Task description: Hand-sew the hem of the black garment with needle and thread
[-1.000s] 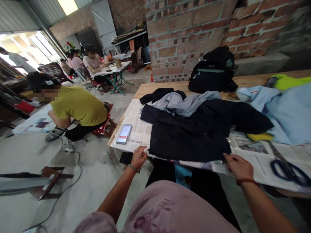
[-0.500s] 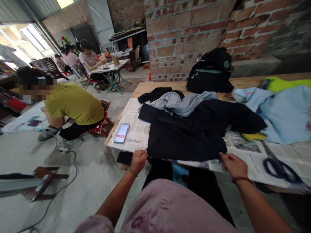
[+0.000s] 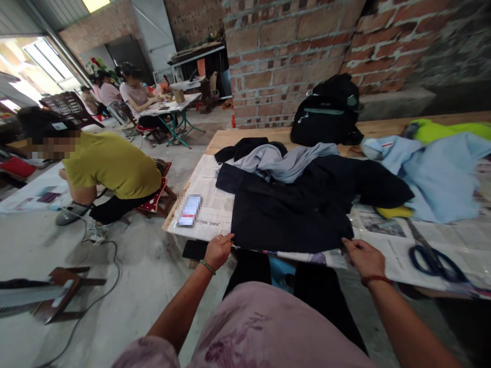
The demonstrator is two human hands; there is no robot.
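Observation:
A dark short-sleeved shirt (image 3: 291, 214) lies spread over the newspaper-covered table (image 3: 209, 176), its hem along the near edge. At the hem's left corner, my left hand (image 3: 219, 250) pinches the cloth between thumb and fingers. My right hand (image 3: 363, 258) grips the hem's right corner in the same way. The fabric between the two hands lies fairly flat, with soft creases higher up. A light grey cloth (image 3: 284, 161) lies bunched across the shirt's far part.
Left of the shirt rests a phone (image 3: 190, 210); large scissors (image 3: 435, 260) lie at the right. Light blue garments (image 3: 441, 174), a yellow-green cloth (image 3: 448, 133) and a black backpack (image 3: 326, 112) sit farther back. A person in a yellow-green top (image 3: 115, 163) sits at the left.
The view has turned slightly, shifting the scene a little to the left. Both hands keep their hold on the shirt's hem corners, and the shirt lies much the same.

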